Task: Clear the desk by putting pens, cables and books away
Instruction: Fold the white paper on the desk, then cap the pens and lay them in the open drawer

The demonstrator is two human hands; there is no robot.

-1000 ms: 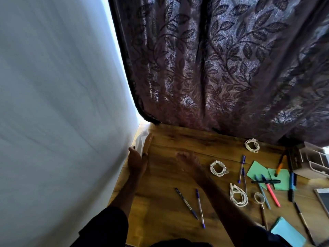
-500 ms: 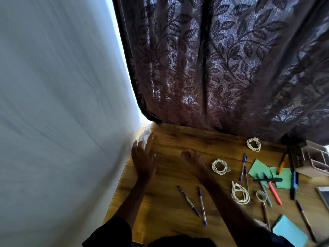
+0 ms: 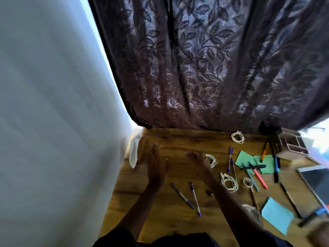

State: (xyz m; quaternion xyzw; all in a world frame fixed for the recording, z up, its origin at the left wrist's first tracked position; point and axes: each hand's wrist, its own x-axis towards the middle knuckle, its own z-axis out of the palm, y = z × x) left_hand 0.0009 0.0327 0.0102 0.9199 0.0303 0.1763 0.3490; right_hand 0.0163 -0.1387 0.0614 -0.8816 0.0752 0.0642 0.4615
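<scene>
My left hand (image 3: 156, 164) hovers over the wooden desk (image 3: 178, 139) with fingers spread, holding nothing. My right hand (image 3: 196, 158) hangs beside it with fingers loosely curled, just left of a coiled white cable (image 3: 211, 160) which it partly hides. Two pens (image 3: 188, 196) lie in front of my hands. A second white cable (image 3: 229, 182) and a third (image 3: 237, 137) lie further right. Several pens (image 3: 230, 158) and markers (image 3: 260, 178) lie scattered over green paper notes (image 3: 263, 162).
A pale plastic bag (image 3: 133, 154) lies at the desk's left edge against the wall. A desk organiser (image 3: 290, 145) stands at the back right by the patterned curtain (image 3: 204, 68). A blue notepad (image 3: 276, 214), a tablet (image 3: 318, 180) and a glass jar (image 3: 252, 213) lie at the right.
My left hand has left the plastic bag at the desk's left edge and moved right over the desk. My right hand drifted slightly toward the cable. The camera shifted.
</scene>
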